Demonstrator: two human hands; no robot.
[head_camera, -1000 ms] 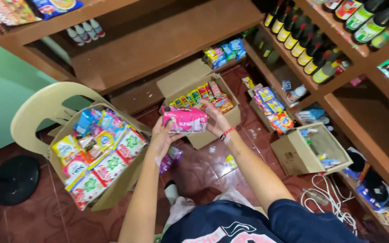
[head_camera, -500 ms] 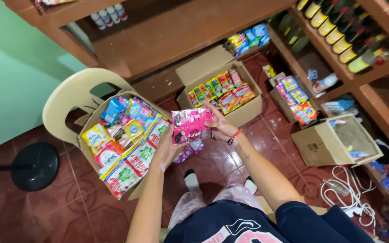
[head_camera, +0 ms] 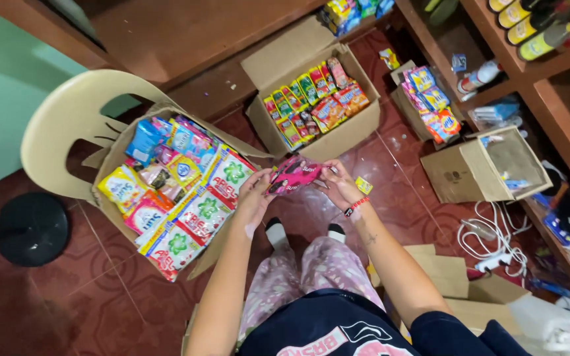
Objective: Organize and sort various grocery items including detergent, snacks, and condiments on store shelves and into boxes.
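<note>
Both hands, left and right, closed on the ends of a pink sachet strip, held above the tiled floor between two cardboard boxes. Probably light, floppy, slick film; best gripped at the edges.

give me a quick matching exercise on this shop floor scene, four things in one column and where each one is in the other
Things:
1. pink sachet strip
2. box of mixed sachets
3. red wristband
4. white cable

Places:
A. on the right hand's wrist
B. on the beige plastic chair
C. held between both hands, left hand included
D. on the red tiled floor by the shelves

Pairs: 1-C, 2-B, 3-A, 4-D
</note>
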